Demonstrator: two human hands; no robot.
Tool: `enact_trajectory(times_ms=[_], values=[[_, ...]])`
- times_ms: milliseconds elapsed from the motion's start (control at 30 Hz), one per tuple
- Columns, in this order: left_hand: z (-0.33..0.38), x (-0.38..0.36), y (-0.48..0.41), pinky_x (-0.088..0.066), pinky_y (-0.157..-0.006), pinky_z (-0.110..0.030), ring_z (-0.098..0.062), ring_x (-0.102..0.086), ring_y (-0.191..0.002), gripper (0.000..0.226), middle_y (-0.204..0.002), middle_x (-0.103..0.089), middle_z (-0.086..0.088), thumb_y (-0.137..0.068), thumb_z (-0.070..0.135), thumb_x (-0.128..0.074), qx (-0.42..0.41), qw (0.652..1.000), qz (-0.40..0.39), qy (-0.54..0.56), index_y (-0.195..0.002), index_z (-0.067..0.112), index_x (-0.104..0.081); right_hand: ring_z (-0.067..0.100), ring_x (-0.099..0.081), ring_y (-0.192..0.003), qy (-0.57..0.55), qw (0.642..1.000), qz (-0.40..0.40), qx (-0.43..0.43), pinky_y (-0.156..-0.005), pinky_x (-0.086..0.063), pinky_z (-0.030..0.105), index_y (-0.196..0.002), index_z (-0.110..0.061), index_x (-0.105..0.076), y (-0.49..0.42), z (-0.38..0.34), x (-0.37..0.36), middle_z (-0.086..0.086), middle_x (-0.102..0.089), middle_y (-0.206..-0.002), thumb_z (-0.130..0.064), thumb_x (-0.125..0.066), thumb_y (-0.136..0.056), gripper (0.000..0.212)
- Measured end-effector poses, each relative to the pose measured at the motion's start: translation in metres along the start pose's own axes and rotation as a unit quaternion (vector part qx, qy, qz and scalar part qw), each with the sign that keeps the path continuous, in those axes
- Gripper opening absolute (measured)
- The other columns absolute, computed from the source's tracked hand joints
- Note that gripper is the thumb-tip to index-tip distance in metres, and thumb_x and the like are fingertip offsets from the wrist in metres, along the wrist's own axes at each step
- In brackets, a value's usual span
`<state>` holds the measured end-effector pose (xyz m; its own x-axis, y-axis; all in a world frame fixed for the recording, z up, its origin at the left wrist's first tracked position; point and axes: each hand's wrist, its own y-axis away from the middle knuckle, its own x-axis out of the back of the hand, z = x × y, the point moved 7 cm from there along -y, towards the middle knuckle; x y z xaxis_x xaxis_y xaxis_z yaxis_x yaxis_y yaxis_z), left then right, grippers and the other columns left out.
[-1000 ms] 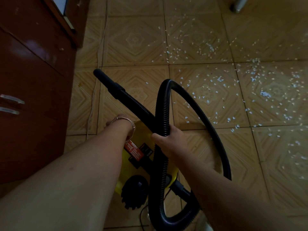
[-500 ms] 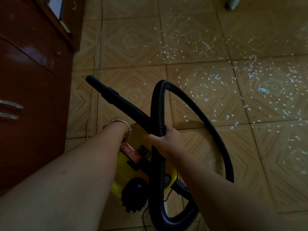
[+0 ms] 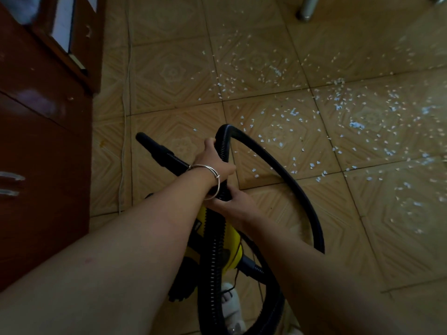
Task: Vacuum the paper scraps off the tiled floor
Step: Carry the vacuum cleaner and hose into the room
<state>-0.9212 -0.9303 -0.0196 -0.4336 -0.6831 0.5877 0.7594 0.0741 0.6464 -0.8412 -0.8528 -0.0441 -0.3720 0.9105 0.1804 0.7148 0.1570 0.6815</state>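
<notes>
Left hand (image 3: 212, 163) and right hand (image 3: 233, 205) both have fingers gripping the ribbed black vacuum hose (image 3: 214, 250), probably straightening its loop before tackling the white paper scraps (image 3: 355, 124).

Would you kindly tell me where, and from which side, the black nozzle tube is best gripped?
Probably the rigid collar of the nozzle tube, where the ribbed hose ends: it is stiff, so it steers, while the hose just bends. Come from above with the left hand, which grips the hose close by; the tip points at the cabinet, away from the paper scraps.
</notes>
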Motion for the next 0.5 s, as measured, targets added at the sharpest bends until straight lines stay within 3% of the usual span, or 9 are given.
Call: enact_trajectory(times_ms=[100, 167, 233, 300, 367, 400, 500], values=[[0.015, -0.011, 0.003, -0.055, -0.083, -0.041, -0.028, -0.064, -0.084, 0.071, -0.099, -0.061, -0.01, -0.079, 0.013, -0.062, 0.029, 0.996, -0.018, 0.087, -0.137, 0.023, -0.023, 0.009, -0.057, -0.098, -0.112, 0.991, -0.052, -0.051, -0.078, -0.044, 0.021, -0.122, -0.026, -0.056, 0.018, 0.014, 0.016, -0.007, -0.06, -0.111, -0.059, -0.067, -0.075, 0.058], [0.025, -0.017, 0.008, -0.054, -0.085, -0.045, -0.031, -0.065, -0.086, 0.057, -0.096, -0.064, -0.013, -0.078, 0.027, -0.065, 0.036, 0.995, -0.027, 0.093, -0.127, 0.013, -0.04, 0.01, -0.058, -0.099, -0.124, 0.988, -0.076, -0.055, -0.085, -0.044, 0.028, -0.117, -0.027, -0.059, 0.027, 0.022, 0.027, -0.007, -0.061, -0.108, -0.071, -0.061, -0.068, 0.066], [0.034, -0.02, 0.014, -0.054, -0.085, -0.044, -0.033, -0.066, -0.087, 0.049, -0.096, -0.066, -0.015, -0.077, 0.042, -0.064, 0.058, 0.993, -0.024, 0.098, -0.113, 0.01, -0.054, 0.014, -0.061, -0.092, -0.127, 0.987, -0.072, -0.073, -0.08, -0.048, 0.031, -0.111, -0.026, -0.063, 0.034, 0.033, 0.039, -0.005, -0.064, -0.101, -0.081, -0.061, -0.06, 0.075], [0.049, -0.028, 0.019, -0.057, -0.067, -0.035, -0.028, -0.066, -0.069, 0.042, -0.084, -0.064, -0.015, -0.08, 0.036, -0.064, 0.076, 0.988, -0.032, 0.129, -0.108, 0.005, -0.058, 0.016, -0.06, -0.071, -0.142, 0.984, -0.023, -0.106, -0.066, -0.049, 0.03, -0.09, -0.02, -0.065, 0.04, 0.052, 0.062, 0.001, -0.063, -0.082, -0.073, -0.067, -0.065, 0.059], [0.065, -0.038, 0.025, -0.048, -0.041, -0.023, -0.02, -0.058, -0.043, 0.034, -0.073, -0.057, -0.015, -0.084, 0.019, -0.063, 0.089, 0.981, -0.051, 0.165, -0.111, -0.001, -0.054, 0.019, -0.057, -0.068, -0.135, 0.978, 0.024, -0.158, -0.066, -0.052, 0.035, -0.079, -0.018, -0.058, 0.048, 0.076, 0.088, 0.003, -0.056, -0.073, -0.057, -0.066, -0.079, 0.04], [0.073, -0.042, 0.027, -0.045, -0.038, -0.021, -0.019, -0.054, -0.039, 0.033, -0.072, -0.055, -0.015, -0.084, 0.012, -0.061, 0.083, 0.982, -0.059, 0.157, -0.112, -0.003, -0.051, 0.022, -0.056, -0.069, -0.137, 0.972, 0.038, -0.186, -0.069, -0.053, 0.038, -0.077, -0.016, -0.055, 0.054, 0.086, 0.098, 0.005, -0.054, -0.073, -0.052, -0.064, -0.084, 0.037], [0.1, -0.065, 0.028, -0.049, -0.06, -0.032, -0.028, -0.057, -0.066, 0.046, -0.092, -0.056, -0.022, -0.08, 0.006, -0.062, 0.043, 0.992, -0.059, 0.105, -0.12, 0.001, -0.039, 0.026, -0.056, -0.063, -0.192, 0.948, 0.091, -0.235, -0.057, -0.052, 0.035, -0.077, -0.011, -0.049, 0.077, 0.118, 0.131, 0.012, -0.054, -0.074, -0.041, -0.058, -0.092, 0.035]])
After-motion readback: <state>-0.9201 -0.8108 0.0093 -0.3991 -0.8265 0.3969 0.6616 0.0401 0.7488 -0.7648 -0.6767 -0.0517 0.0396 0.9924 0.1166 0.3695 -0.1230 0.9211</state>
